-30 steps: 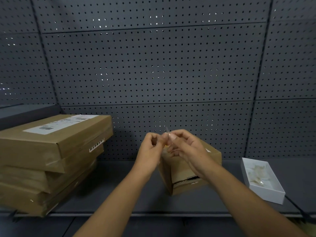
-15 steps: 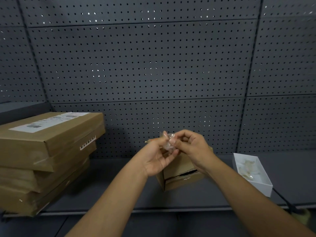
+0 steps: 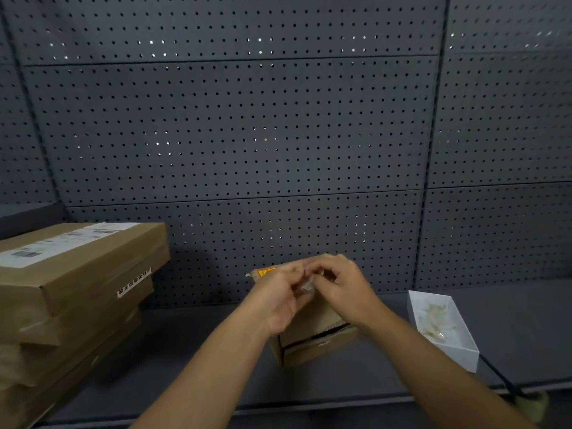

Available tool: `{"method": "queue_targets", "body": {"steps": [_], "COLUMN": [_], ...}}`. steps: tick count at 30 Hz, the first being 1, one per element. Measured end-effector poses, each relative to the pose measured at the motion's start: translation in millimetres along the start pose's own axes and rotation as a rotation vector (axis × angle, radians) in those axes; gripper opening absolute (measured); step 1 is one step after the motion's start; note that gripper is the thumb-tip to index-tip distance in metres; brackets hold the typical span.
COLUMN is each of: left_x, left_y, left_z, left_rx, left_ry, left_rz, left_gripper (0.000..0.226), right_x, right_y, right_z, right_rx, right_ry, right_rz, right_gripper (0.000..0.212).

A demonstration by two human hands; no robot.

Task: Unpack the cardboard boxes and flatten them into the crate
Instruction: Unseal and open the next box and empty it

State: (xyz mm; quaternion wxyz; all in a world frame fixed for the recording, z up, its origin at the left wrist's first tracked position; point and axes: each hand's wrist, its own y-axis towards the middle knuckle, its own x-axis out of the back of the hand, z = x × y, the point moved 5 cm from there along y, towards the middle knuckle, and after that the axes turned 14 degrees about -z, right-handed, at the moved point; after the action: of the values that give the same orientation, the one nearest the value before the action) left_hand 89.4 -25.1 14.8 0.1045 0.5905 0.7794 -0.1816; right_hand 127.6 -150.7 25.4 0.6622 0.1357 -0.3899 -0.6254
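Observation:
A small cardboard box (image 3: pixel 312 339) stands on the grey shelf (image 3: pixel 198 360) in the middle, with a dark slit along its front and a yellow-red label at its top left. Right in front of its top, my left hand (image 3: pixel 278 301) and my right hand (image 3: pixel 343 286) meet, both pinching a small crumpled piece of clear tape (image 3: pixel 306 286). On the left lies a stack of flat cardboard boxes (image 3: pixel 71 292), the top one bearing a white shipping label. No crate is in view.
A white open tray (image 3: pixel 464 348) holding crumpled clear scraps sits on the shelf at the right. A dark cable (image 3: pixel 501 379) runs off the shelf's front right corner. Grey pegboard (image 3: pixel 247 134) forms the back wall close behind the boxes.
My hands have come down from above the small box to just in front of its top, pressing the clear tape into a smaller wad between them.

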Motion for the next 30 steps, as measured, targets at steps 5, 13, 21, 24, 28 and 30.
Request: {"method": "queue_targets", "body": {"steps": [5, 13, 21, 24, 28, 30], "left_x": [-5, -23, -5, -1, -3, -1], "left_y": [5, -2, 5, 7, 13, 16], "left_z": [4, 7, -4, -2, 5, 1], "left_rx": [-0.085, -0.173, -0.298, -0.299, -0.185, -0.241], "left_ry": [-0.021, 0.054, 0.141, 0.146, -0.012, -0.008], "left_rz": [-0.158, 0.005, -0.241, -0.309, -0.214, -0.212], "left_gripper": [0.028, 0.029, 0.020, 0.022, 0.024, 0.024], "right_x": [-1, 4, 12, 7, 17, 27], "right_y": [-2, -1, -5, -7, -2, 1], "right_z": [-1, -10, -5, 5, -6, -18], "right_rx": [-0.033, -0.124, -0.190, -0.195, -0.192, -0.208], "right_ry": [-0.046, -0.040, 0.183, 0.286, 0.404, 0.429], "right_rz": [-0.007, -0.253, -0.250, -0.092, -0.106, -0.163], "right_gripper": [0.026, 0.016, 0.032, 0.035, 0.020, 0.018]}}
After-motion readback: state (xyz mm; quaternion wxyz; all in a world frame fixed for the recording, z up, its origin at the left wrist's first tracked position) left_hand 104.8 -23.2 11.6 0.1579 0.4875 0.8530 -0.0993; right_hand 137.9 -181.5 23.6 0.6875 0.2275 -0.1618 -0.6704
